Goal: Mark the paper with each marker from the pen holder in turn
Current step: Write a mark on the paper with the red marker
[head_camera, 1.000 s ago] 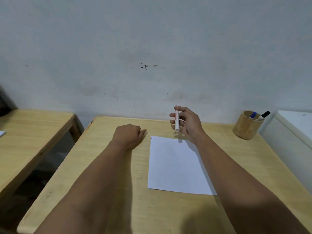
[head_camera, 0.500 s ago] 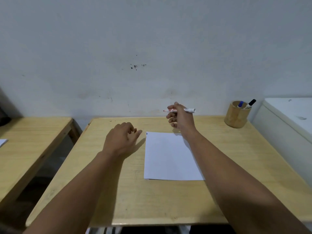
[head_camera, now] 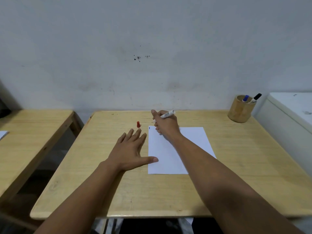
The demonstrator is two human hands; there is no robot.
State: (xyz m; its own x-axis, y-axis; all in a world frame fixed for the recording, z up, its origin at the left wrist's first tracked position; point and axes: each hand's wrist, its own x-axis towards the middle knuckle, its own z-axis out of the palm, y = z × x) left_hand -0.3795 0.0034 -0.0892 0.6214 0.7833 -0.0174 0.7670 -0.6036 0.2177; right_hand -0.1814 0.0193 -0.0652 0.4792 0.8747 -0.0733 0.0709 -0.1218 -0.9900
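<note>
A white sheet of paper lies on the wooden table, with a small blue mark near its top left corner. My right hand grips a white marker above that corner, its tip pointing down and left. The marker's red cap stands on the table just left of the paper. My left hand lies flat and open beside the paper, thumb on its left edge. A round wooden pen holder at the far right corner holds a blue-capped and a black-capped marker.
A white appliance stands against the table's right side. A second wooden table sits to the left across a gap, with a bit of paper at its left edge. A pale wall runs behind both tables.
My left hand has opened and flattened beside the paper, leaving the red cap standing on the table. My right hand has turned the marker tip downward toward the paper's top left corner.
</note>
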